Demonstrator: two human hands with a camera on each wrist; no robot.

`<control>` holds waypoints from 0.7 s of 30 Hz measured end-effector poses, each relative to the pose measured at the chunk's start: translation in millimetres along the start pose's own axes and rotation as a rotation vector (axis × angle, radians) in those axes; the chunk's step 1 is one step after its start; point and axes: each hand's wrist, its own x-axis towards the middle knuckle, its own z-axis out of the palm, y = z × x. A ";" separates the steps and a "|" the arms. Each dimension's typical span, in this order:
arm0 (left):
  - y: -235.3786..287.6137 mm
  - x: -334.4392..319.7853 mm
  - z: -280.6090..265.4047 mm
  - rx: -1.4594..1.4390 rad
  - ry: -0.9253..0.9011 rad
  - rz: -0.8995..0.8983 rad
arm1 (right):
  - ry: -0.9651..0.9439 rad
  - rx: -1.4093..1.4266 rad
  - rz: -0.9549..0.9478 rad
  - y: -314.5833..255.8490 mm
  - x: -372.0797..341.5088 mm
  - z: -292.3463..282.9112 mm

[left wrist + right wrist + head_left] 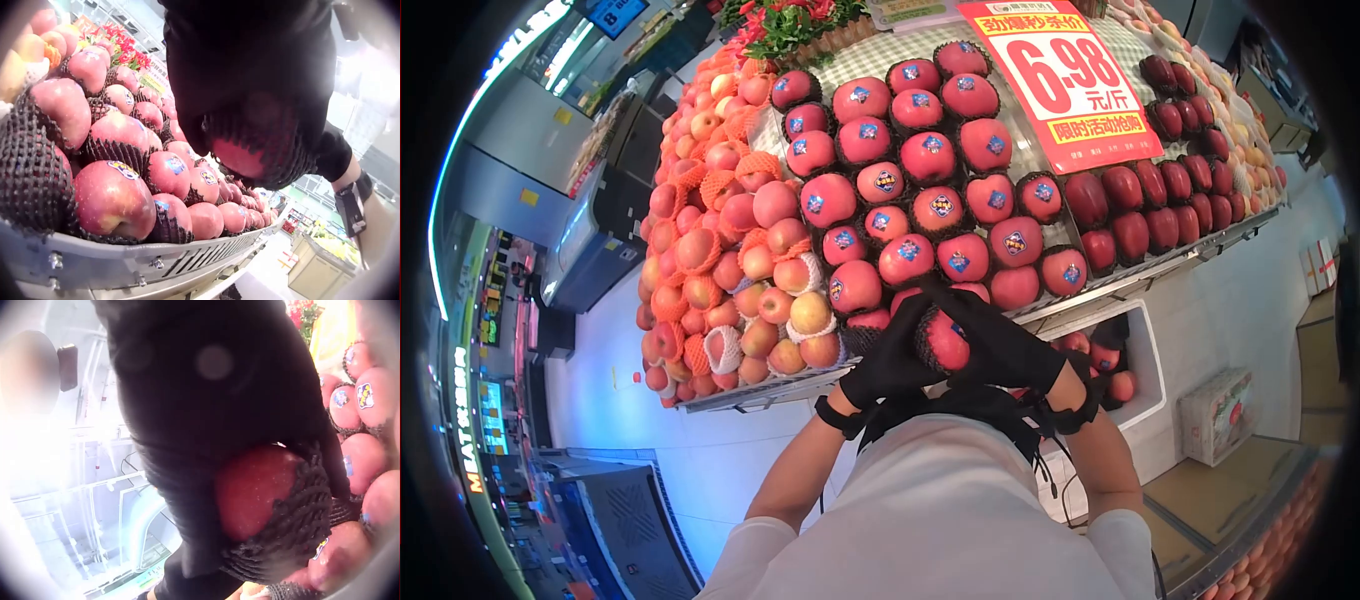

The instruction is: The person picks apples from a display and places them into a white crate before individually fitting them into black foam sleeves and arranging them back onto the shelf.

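Observation:
A red apple (948, 340) in a black foam net is held between both black-gloved hands, in front of the person's chest at the display's front edge. The left hand (895, 355) grips its left side and the right hand (1003, 345) its right side. In the left wrist view the apple (240, 157) shows below the dark glove (250, 69), its net around it. The right wrist view shows the apple's bare red skin (256, 490) beside the net, under the glove (212, 394). Rows of stickered apples (905, 258) lie just beyond the hands.
Orange-netted apples (700, 250) are piled at the left, dark red apples (1160, 228) at the right. A price sign (1065, 85) stands at the back. Below the metal shelf edge (125, 259) is a white foam box (1152, 385) with apples; cartons (1230, 490) lie at the lower right.

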 end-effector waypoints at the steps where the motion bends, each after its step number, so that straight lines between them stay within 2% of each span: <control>1: 4.5 2.7 -3.0 0.043 -0.008 0.035 | 0.018 -0.033 -0.005 2.2 -0.5 2.4; 3: 13.6 7.6 -10.6 0.130 -0.028 0.103 | 0.059 -0.092 -0.039 1.8 -0.1 1.8; 6: 20.1 -0.7 -16.6 -0.160 0.017 -0.071 | 0.108 -0.144 -0.084 -4.1 0.6 -3.7; 8: 9.9 -2.4 -24.6 -0.348 0.012 -0.111 | 0.117 -0.145 -0.066 -8.5 2.7 -8.2; 10: 4.3 -2.2 -26.9 -0.363 -0.007 -0.106 | 0.119 -0.112 -0.058 -5.6 4.5 -6.2; 12: 10.0 2.8 -23.3 -0.209 -0.040 -0.057 | 0.138 -0.076 -0.061 -5.0 4.7 -3.1; 15: 14.5 6.6 -20.7 -0.105 0.004 -0.050 | 0.146 -0.017 -0.052 -8.2 5.8 1.3; 21: 10.2 4.6 -25.9 -0.114 0.066 -0.059 | 0.054 0.048 0.092 -14.7 13.5 -0.9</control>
